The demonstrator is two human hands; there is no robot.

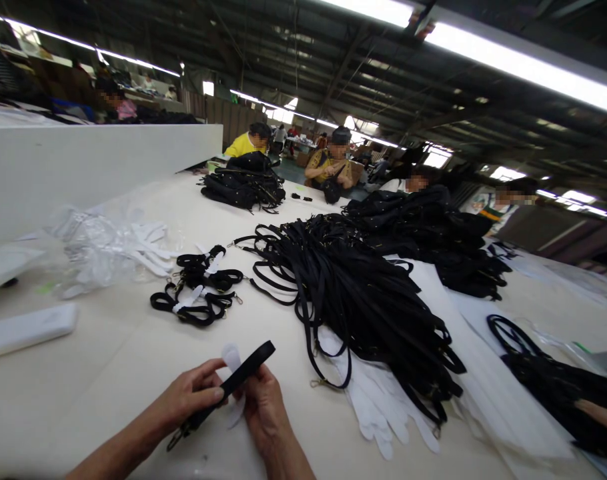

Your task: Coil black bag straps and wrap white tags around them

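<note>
In the head view my left hand [198,392] grips a folded black strap [251,363], thumb on top. A metal clasp hangs from the strap's lower end. My right hand [267,408] is closed at the strap's far side, its fingertips partly hidden behind it. A white strip [231,355] with a rounded end sticks up between my hands and passes around behind the strap. Beyond them lie bundled black straps [196,308], each wrapped with a white strip. To the right spreads a large pile of loose black straps [353,287] with metal clasps.
White strips [378,393] lie partly under the strap pile. Clear plastic bags [96,247] and a white block [31,328] are at left, below a white partition [98,177]. Black bags [423,233] are heaped farther back. Another person's arm [601,415] reaches in at right.
</note>
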